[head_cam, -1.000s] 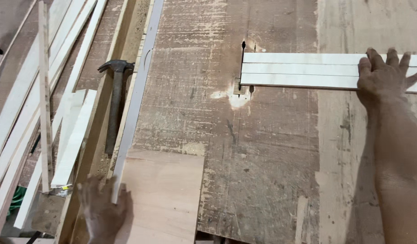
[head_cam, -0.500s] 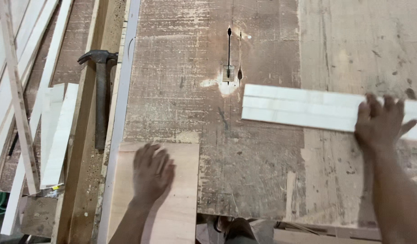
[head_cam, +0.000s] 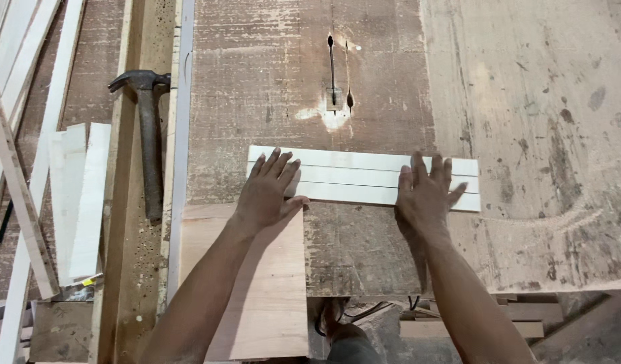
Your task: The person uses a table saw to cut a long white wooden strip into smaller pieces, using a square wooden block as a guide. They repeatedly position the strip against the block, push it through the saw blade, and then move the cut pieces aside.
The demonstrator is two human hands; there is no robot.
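A pale board made of three narrow wood strips lies flat across the worn saw table, just in front of the blade slot. My left hand presses flat on the strips' left end, fingers spread. Over the strips' right part, my right hand rests flat with fingers apart. Neither hand grips anything. A light plywood panel lies under my left forearm at the table's near edge.
A claw hammer lies on a wooden rail left of the table, beside a metal fence strip. Several pale wood slats are stacked at the far left. Scrap wood shows below the table's near edge.
The strips slid left from the right side to sit in front of the blade slot. My left hand moved off the plywood panel onto the strips' left end.
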